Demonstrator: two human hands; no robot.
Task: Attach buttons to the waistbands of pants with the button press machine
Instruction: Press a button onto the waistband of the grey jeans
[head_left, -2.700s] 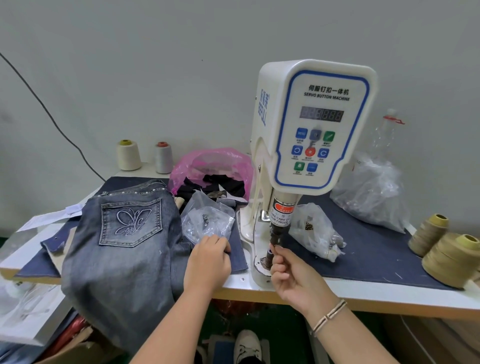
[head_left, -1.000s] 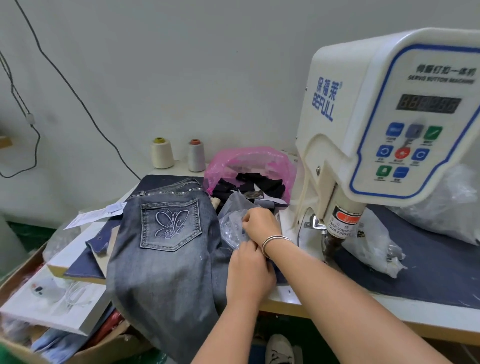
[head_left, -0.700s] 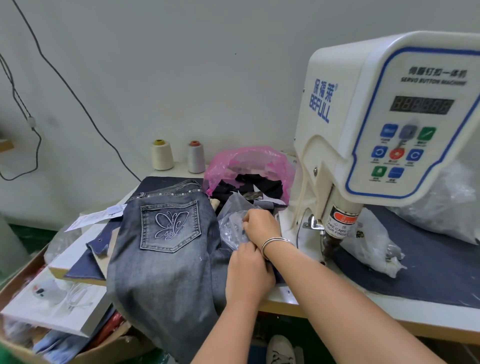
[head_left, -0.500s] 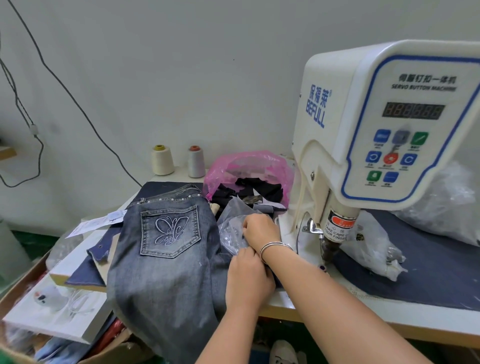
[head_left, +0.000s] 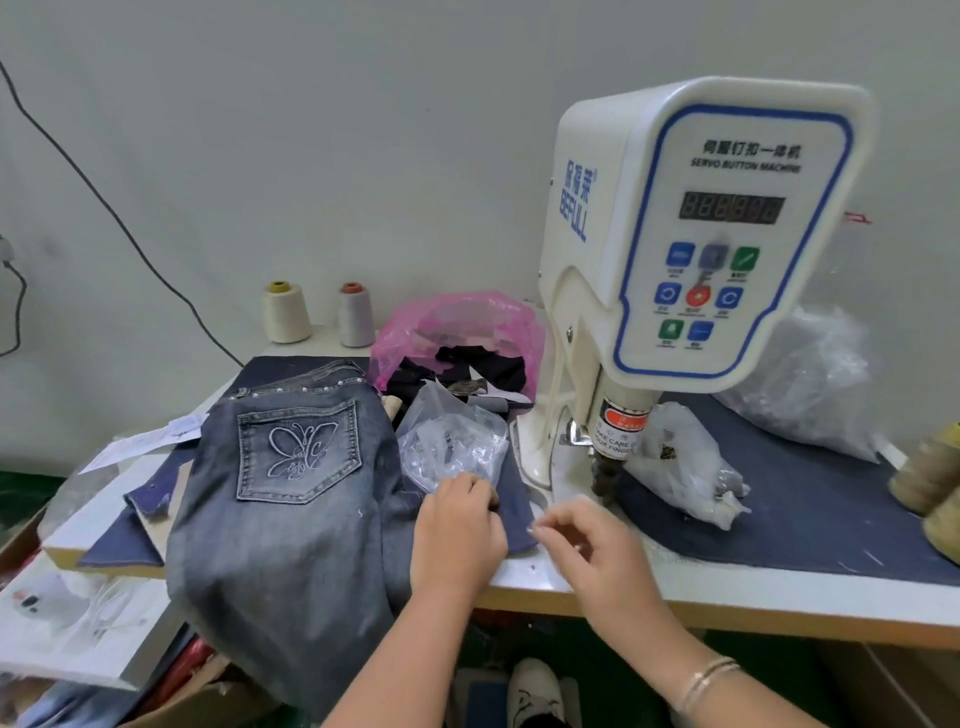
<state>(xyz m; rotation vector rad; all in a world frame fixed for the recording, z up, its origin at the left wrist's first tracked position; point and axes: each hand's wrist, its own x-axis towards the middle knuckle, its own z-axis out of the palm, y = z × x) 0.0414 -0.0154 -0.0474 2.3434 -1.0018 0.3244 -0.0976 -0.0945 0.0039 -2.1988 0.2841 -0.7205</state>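
Observation:
Grey jeans (head_left: 280, 519) with a butterfly pocket hang over the table's front edge, left of the white button press machine (head_left: 701, 234). Its punch head (head_left: 605, 478) points down at the base plate. A clear bag of small metal buttons (head_left: 452, 441) lies between the jeans and the machine. My left hand (head_left: 457, 535) rests on the jeans at the bag's mouth, fingers curled onto the plastic. My right hand (head_left: 592, 551) hovers just in front of the machine base, thumb and finger pinched on a tiny shiny piece that is blurred.
A pink bag (head_left: 457, 322) with dark parts sits behind the clear bag. Another clear bag (head_left: 685, 462) and a large plastic bag (head_left: 810, 384) lie right of the machine. Thread cones (head_left: 284, 312) stand at the back, tan cones (head_left: 930, 467) at the right edge.
My right hand has come out of the clear bag and moved right toward the machine base, fingers pinched. My left hand stays at the bag's mouth.

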